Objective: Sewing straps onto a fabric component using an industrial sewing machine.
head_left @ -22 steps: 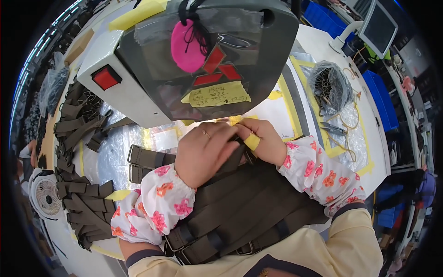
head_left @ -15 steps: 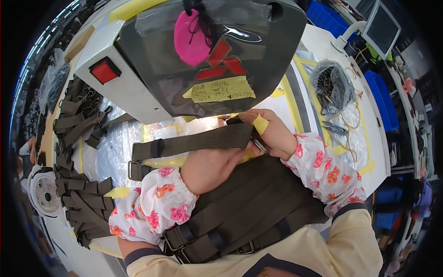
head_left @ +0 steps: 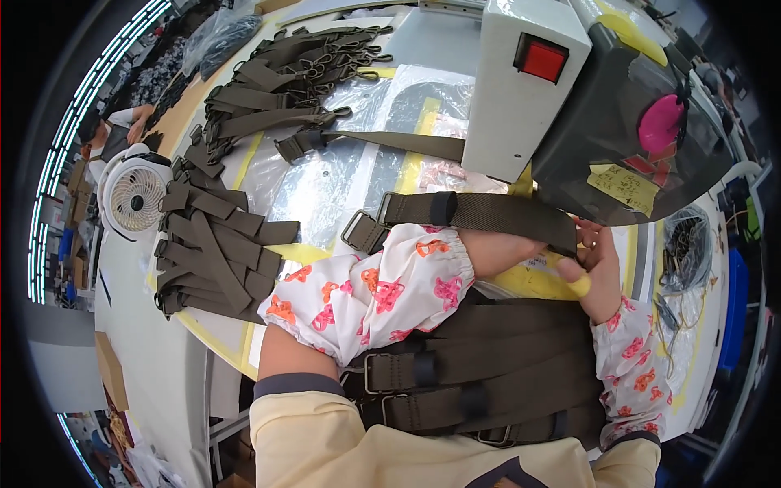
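Observation:
A dark olive webbing strap (head_left: 512,215) is stretched in front of the machine, with a metal buckle at its left end and a black band loop near the buckle. My right hand (head_left: 600,272), yellow tape on one finger, is closed at the strap's right end. Under the strap reaches my left hand (head_left: 508,250); its fingers are hidden behind the webbing. Below both arms, a pile of similar straps (head_left: 521,346) with buckles and black loops lies across the near edge, by my body.
The grey machine head (head_left: 602,138) and its white housing (head_left: 521,98) with a red switch stand close beyond my hands. At left lie strap bundles (head_left: 220,252) and straps with metal hooks (head_left: 285,81). A white fan (head_left: 134,195) is farther left; a plastic bag (head_left: 685,248) sits at right.
The view has swung left, so the machine appears farther right and more hooked straps show. My left hand has slid farther behind the strap; the right stays at its end.

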Demonstrator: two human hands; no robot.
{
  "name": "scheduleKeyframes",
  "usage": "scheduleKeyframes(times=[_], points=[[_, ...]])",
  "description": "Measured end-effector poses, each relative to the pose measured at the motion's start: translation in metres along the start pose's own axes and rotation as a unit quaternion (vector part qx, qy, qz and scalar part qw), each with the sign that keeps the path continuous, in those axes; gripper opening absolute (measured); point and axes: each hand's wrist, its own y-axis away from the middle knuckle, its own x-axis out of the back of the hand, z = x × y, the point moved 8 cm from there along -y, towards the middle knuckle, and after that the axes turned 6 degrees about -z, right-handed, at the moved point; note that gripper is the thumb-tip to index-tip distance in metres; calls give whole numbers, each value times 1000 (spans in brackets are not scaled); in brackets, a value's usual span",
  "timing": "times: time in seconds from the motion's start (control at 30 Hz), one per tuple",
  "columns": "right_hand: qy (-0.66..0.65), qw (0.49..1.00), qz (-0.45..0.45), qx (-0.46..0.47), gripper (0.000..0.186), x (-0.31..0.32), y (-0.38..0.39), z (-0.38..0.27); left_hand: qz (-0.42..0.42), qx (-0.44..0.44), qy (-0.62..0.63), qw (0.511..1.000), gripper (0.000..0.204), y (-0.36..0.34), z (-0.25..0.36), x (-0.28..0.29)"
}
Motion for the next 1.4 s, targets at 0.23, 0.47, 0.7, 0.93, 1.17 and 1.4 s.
scheduleKeyframes(times=[0.23,0.47,0.7,0.93,1.17,1.4], points=[[152,983,-39,-95,32,31,-10,15,-63,37,-15,997,24,-4,-1,-14],[321,937,-124,60,46,7,-12,-14,-39,-55,-129,989,23,5,11,-6],[506,852,-121,53,26,-4,-12,-15,-76,-44,-20,996,27,4,8,-18],[448,857,-84,240,27,-8,4,-16,-141,73,-31,987,29,12,-5,-31],[573,784,-76,227,30,-20,8,-21,11,-155,-198,968,24,3,46,4],[580,788,-51,199,27,-20,7,-20,-16,-145,-200,969,28,-2,14,-4]])
